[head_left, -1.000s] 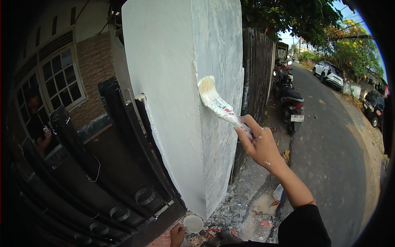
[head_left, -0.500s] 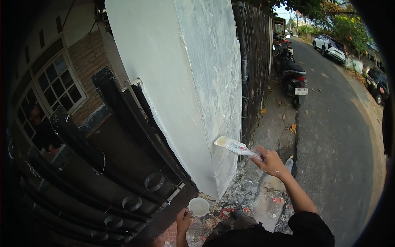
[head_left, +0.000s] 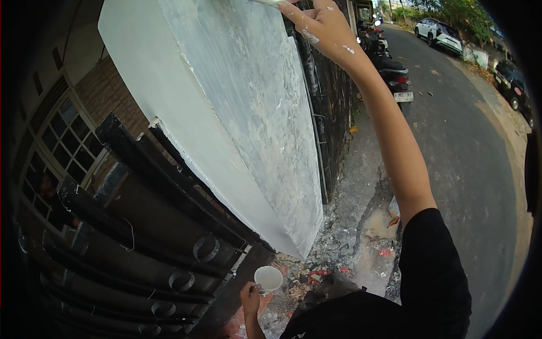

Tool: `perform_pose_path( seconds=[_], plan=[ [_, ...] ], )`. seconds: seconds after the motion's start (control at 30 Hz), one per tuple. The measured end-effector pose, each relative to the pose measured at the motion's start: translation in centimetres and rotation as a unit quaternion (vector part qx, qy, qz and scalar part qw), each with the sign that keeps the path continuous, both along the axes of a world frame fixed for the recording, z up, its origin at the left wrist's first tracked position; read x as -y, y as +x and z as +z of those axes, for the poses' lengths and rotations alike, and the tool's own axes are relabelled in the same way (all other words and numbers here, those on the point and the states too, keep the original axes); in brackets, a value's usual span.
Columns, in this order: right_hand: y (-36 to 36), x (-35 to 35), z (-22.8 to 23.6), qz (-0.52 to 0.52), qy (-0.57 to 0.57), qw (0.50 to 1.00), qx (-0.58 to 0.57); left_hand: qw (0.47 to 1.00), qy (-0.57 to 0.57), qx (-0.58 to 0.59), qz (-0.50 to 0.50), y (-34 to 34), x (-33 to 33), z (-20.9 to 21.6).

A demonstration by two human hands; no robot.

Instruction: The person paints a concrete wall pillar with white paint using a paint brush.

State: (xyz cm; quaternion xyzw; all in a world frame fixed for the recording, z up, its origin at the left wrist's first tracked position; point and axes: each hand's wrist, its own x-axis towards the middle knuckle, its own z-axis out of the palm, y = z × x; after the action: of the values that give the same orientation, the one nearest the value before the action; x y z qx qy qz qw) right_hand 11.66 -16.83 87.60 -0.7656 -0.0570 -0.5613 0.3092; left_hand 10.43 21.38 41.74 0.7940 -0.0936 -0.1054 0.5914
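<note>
We see the right hand [head_left: 323, 27] raised by the grey-white pillar [head_left: 248, 107], grip pinching a paintbrush [head_left: 267, 1] — the left hand [head_left: 250, 297], lower, pinching a white cup [head_left: 271, 290] at its rim.

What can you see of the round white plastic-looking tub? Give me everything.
The round white plastic-looking tub is open-topped, with a thin pale rim and a whitish interior; how full it is can't be made out. Its mouth faces up toward the camera. The bare left hand holds it at its lower-left edge. In view, it is below and left of the grey-white angular pillar's bottom tip. Its underside is hidden.
</note>
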Motion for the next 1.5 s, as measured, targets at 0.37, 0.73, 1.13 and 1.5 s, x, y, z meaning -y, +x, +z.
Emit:
perform_pose_path(
  seconds=[0.37,0.73,1.13,1.5],
  plan=[
    [2.4,-4.0,-31.0,-0.023,0.089,0.995,-0.027,0.997,-0.019,-0.069,0.022,-1.0,5.3,1.4],
    [-5.0,4.9,-38.8,-0.023,-0.096,0.895,-0.435,0.997,0.036,-0.052,0.039,-0.6,9.1,2.9],
    [1.8,9.7,-12.3,0.043,0.122,0.992,0.012,0.997,-0.006,-0.060,0.040,-1.8,15.7,2.4],
    [4.2,6.0,-25.7,0.187,0.240,0.948,-0.095,0.996,-0.030,-0.077,0.016,-2.8,14.9,1.7]
  ],
)
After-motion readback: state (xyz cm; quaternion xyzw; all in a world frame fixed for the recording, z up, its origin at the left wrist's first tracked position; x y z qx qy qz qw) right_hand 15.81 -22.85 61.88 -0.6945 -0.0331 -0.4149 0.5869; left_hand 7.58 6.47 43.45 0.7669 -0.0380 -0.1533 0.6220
